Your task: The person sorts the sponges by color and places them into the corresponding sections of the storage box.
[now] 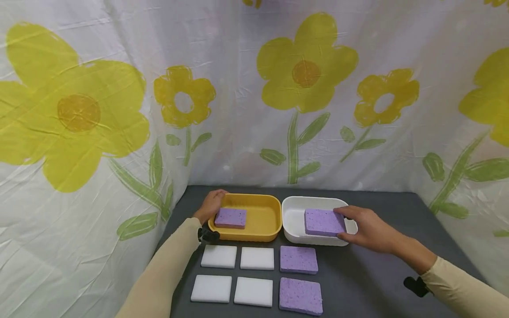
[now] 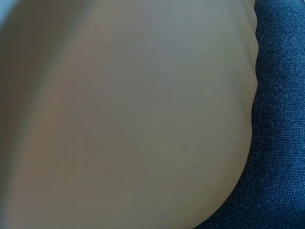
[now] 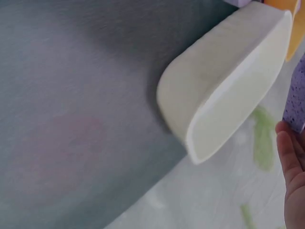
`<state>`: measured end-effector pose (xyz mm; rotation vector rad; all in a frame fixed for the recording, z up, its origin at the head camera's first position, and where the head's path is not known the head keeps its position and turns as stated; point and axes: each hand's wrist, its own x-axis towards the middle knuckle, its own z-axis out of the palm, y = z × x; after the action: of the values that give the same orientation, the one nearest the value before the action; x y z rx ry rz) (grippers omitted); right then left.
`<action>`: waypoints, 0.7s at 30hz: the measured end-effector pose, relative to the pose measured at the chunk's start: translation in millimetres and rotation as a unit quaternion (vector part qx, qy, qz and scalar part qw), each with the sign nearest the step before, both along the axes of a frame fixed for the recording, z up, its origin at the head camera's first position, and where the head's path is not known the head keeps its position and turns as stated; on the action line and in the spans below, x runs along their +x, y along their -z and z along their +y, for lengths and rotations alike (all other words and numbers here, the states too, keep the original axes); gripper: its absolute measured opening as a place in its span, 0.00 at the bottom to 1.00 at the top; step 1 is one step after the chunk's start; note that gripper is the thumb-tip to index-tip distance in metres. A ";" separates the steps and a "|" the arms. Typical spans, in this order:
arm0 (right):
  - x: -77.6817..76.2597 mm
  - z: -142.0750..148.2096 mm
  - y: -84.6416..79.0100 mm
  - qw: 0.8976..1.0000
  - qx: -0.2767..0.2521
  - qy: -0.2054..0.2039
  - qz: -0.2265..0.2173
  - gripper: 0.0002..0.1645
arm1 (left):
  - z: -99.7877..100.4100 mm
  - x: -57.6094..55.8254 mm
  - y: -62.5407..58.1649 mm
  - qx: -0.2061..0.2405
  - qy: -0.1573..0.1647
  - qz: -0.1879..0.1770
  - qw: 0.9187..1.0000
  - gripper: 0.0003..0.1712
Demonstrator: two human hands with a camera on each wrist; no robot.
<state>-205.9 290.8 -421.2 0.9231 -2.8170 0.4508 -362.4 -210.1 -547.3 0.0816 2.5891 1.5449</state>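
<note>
My right hand (image 1: 370, 227) pinches a speckled purple sponge (image 1: 324, 222) by its right edge, over the white tub (image 1: 292, 221). In the right wrist view, that sponge (image 3: 296, 98) shows at the right edge, apart from the white tub (image 3: 217, 90), with fingers (image 3: 287, 150) on its lower end. My left hand (image 1: 210, 206) touches the left rim of the yellow tub (image 1: 262, 216); the thumb is hard to make out. Another purple sponge (image 1: 230, 218) lies inside that tub at its left. The left wrist view is filled by a beige sleeve (image 2: 133, 119).
On the dark table (image 1: 358, 282), in front of the tubs, lie several white foam pads (image 1: 218, 256) in two rows. Two purple sponges (image 1: 298, 259) lie to their right, one behind the other. A flower-printed curtain (image 1: 234, 145) hangs behind and at both sides.
</note>
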 end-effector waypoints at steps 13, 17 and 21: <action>-52.9 -80.6 16.4 0.999 0.000 -0.039 -0.020 0.39 | -0.6 -0.9 -2.9 0.002 -0.012 -0.001 1.000 0.27; -65.6 -105.1 21.1 0.999 -0.008 -0.033 -0.035 0.40 | 1.1 -0.6 -1.9 0.000 -0.013 0.002 1.000 0.26; -74.1 -124.7 25.8 0.999 -0.004 -0.037 -0.037 0.41 | 2.1 -1.2 -0.4 0.000 -0.011 0.005 1.000 0.26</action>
<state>-280.0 166.1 -447.0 1.0319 -2.8518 0.5161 -363.6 -208.1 -546.8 0.0604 2.6073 1.5560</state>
